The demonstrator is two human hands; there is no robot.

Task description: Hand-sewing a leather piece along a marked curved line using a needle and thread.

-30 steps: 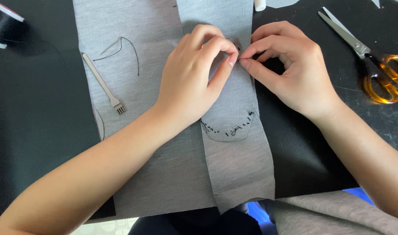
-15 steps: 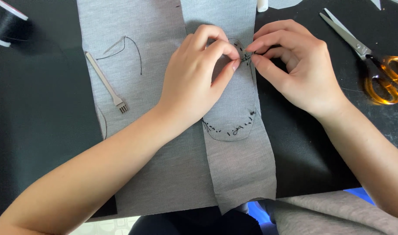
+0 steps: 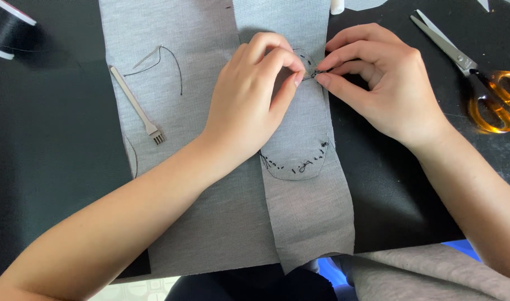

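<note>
A grey fabric strip [image 3: 308, 212] lies on a black table, with a rounded grey patch [image 3: 299, 147] on it edged in black stitches. My left hand [image 3: 249, 100] rests on the patch and pinches its upper edge between thumb and fingers. My right hand [image 3: 377, 83] meets it from the right, thumb and forefinger pinched on the black thread at the patch's top edge; whether a needle is there I cannot tell.
A wider grey fabric piece [image 3: 171, 111] lies to the left, carrying a small pronged metal punch tool [image 3: 138, 108] and a loose black thread [image 3: 168, 58]. Orange-handled scissors [image 3: 478, 78] lie at the right. A black spool [image 3: 7, 30] sits top left.
Both hands stay pinched at the patch's top edge; they shifted only slightly, and the view moved a little.
</note>
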